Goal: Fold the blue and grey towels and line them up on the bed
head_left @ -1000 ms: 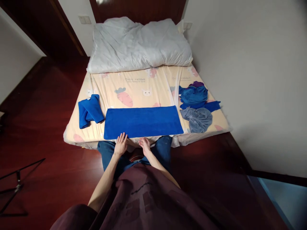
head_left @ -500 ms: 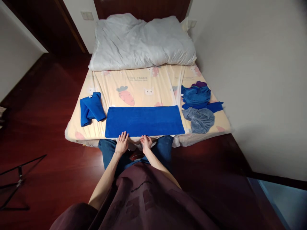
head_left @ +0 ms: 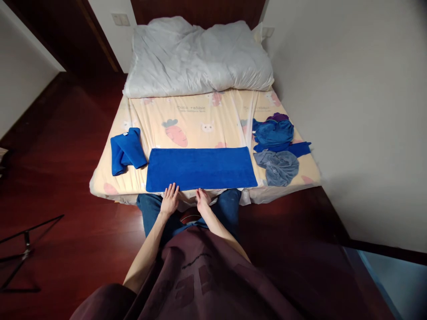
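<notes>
A blue towel (head_left: 202, 168) lies flat as a wide rectangle along the front edge of the bed. My left hand (head_left: 170, 198) rests with fingers stretched out, their tips on the towel's near edge left of its middle. Turned partly on its side, my right hand (head_left: 203, 200) has its extended fingertips at the same edge, a little right of the left hand. Neither hand grips anything that I can see. To the left lies a folded blue cloth (head_left: 128, 151) with a small white label.
On the bed's right side are a heap of blue cloths (head_left: 273, 133) and a crumpled grey cloth (head_left: 278, 166). A white quilt (head_left: 200, 58) lies across the bed's (head_left: 140, 118) far end. Black tripod legs (head_left: 26, 253) stand on the floor at left.
My right hand has turned slightly, its fingers now closer together at the towel's edge. The left hand and the towel stay in place.
</notes>
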{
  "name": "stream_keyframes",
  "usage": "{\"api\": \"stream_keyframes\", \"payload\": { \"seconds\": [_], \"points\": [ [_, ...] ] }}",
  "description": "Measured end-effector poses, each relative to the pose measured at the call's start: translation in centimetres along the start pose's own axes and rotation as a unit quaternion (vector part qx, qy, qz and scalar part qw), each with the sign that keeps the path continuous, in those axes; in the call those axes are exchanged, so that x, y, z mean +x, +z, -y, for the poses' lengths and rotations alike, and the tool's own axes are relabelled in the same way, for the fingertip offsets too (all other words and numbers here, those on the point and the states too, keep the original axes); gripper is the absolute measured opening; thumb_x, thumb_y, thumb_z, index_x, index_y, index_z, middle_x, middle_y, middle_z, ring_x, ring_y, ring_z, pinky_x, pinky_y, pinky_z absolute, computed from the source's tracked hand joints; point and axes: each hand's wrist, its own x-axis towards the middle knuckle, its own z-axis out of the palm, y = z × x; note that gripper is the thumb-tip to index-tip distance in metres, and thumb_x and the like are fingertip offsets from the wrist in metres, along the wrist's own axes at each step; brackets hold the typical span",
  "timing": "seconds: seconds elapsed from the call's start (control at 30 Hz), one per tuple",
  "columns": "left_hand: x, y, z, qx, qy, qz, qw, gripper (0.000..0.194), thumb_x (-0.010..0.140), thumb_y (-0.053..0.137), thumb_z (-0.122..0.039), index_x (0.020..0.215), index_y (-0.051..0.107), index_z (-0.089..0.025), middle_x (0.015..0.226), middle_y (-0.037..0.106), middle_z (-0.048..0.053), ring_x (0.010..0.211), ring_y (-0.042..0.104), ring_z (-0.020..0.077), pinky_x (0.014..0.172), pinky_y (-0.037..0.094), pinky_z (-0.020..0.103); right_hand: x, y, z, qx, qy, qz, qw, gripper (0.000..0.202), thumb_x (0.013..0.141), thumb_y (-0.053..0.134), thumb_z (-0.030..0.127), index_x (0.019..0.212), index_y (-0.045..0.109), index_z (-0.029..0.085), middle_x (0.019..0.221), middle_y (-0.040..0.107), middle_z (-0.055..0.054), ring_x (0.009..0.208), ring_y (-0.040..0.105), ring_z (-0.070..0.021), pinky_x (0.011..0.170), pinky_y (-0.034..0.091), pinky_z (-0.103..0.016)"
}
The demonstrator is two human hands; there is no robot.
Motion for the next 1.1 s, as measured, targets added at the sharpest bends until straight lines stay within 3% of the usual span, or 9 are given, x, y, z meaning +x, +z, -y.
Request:
{"api": "stream_keyframes", "payload": {
  "seconds": [0.17,0.33,0.43,0.5,0.63,0.73,0.83,0.97,1.1],
  "points": [
    [-0.2,-0.1,-0.2,-0.003,0.0,-0.003,1.0,0.076,0.085,0.043,-0.015,0.159,0.028,-0.012,0.166,0.022,0.014,0.156,0.013,0.0307,0.124,0.02,0.055,0.1,0.9,0.0,-0.02,0.01,-0.008,1.0,0.027,0.076,0.08,0.034,0.077,0.055,0.024,0.061,0.06,0.007,0.067,0.066,-0.0115,0.058,0.051,-0.02],
    [2.2,-2.6,-0.2,0.031,-0.025,0.035,0.999,0.056,0.09,0.041,-0.019,0.144,0.053,-0.014,0.154,0.046,0.017,0.143,0.042,0.0343,0.113,0.039,0.05,-0.1,0.9,0.0,-0.028,0.016,0.012,0.999,0.038,0.081,0.076,0.046,0.072,0.046,0.025,0.05,0.041,0.012,0.045,0.045,-0.0064,0.044,0.038,-0.018],
    [6.9,-5.4,-0.2,0.052,-0.038,0.099,0.993,0.043,0.094,0.037,-0.022,0.125,0.067,-0.018,0.124,0.068,0.018,0.115,0.064,0.0328,0.095,0.051,0.046,-0.2,0.7,0.2,-0.037,0.019,0.029,0.999,0.045,0.083,0.073,0.054,0.07,0.041,0.025,0.049,0.039,0.012,0.041,0.039,-0.0057,0.04,0.033,-0.018],
    [11.3,-7.3,-0.5,0.046,-0.022,0.14,0.989,0.041,0.095,0.036,-0.02,0.117,0.07,-0.017,0.108,0.072,0.017,0.1,0.069,0.0296,0.089,0.053,0.043,-0.2,0.5,0.3,-0.041,0.02,0.037,0.998,0.045,0.083,0.071,0.057,0.07,0.042,0.024,0.051,0.043,0.011,0.043,0.043,-0.0065,0.041,0.034,-0.019],
    [20.8,-9.2,-2.1,0.031,0.01,0.152,0.988,0.037,0.095,0.039,-0.02,0.112,0.072,-0.015,0.109,0.071,0.018,0.1,0.069,0.0269,0.089,0.052,0.038,0.2,0.0,0.6,-0.034,0.041,0.033,0.998,0.037,0.081,0.075,0.049,0.076,0.049,0.024,0.058,0.052,0.008,0.049,0.052,-0.009,0.045,0.042,-0.02],
    [26.7,-8.9,-3.5,0.023,0.015,0.157,0.987,0.037,0.096,0.04,-0.019,0.116,0.071,-0.016,0.117,0.069,0.016,0.106,0.067,0.0254,0.09,0.052,0.035,0.6,-0.6,0.7,-0.044,0.073,0.055,0.995,0.029,0.08,0.076,0.042,0.08,0.053,0.025,0.064,0.057,0.007,0.056,0.058,-0.0104,0.053,0.05,-0.022],
    [31.0,-7.8,-4.4,0.018,0.009,0.164,0.986,0.038,0.097,0.039,-0.019,0.118,0.07,-0.013,0.122,0.066,0.018,0.112,0.065,0.0272,0.091,0.051,0.036,0.9,-1.4,0.6,-0.039,0.096,0.071,0.992,0.021,0.08,0.075,0.038,0.086,0.058,0.025,0.075,0.065,0.003,0.071,0.067,-0.0135,0.068,0.058,-0.026],
    [34.1,-6.1,-4.8,0.008,-0.014,0.177,0.984,0.039,0.096,0.039,-0.015,0.124,0.066,-0.01,0.122,0.064,0.021,0.112,0.064,0.0296,0.091,0.05,0.04,1.0,-2.0,0.8,-0.028,0.121,0.062,0.99,0.016,0.083,0.069,0.035,0.095,0.065,0.025,0.102,0.074,-0.005,0.1,0.071,-0.0184,0.091,0.059,-0.033],
    [35.6,-4.5,-5.0,0.001,-0.051,0.189,0.981,0.038,0.097,0.04,-0.017,0.122,0.065,-0.005,0.117,0.063,0.025,0.111,0.063,0.033,0.092,0.048,0.044,1.1,-2.3,0.8,-0.024,0.145,0.091,0.985,0.013,0.086,0.063,0.03,0.098,0.066,0.025,0.119,0.072,-0.005,0.113,0.069,-0.018,0.105,0.053,-0.034]
  ]
}}
